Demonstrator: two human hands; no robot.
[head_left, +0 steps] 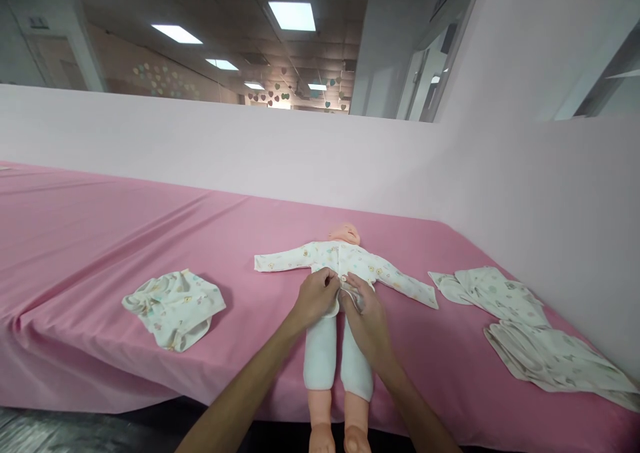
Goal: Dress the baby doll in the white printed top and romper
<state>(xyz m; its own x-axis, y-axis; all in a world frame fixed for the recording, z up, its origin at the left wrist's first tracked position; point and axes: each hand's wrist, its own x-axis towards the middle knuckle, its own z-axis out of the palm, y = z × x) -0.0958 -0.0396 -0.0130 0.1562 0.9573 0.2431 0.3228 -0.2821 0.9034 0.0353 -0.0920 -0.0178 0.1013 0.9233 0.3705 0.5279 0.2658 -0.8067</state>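
Bright, even light from ceiling panels (292, 15); soft shadows, sharp centre, wide-angle bending at edges.

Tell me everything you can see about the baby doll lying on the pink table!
The peach plastic baby doll lies on its back on the pink tablecloth, arms spread wide and bare feet hanging over the near edge. It wears a white printed long-sleeved top and pale plain trousers. The left hand and right hand pinch the top's lower hem at its waist.
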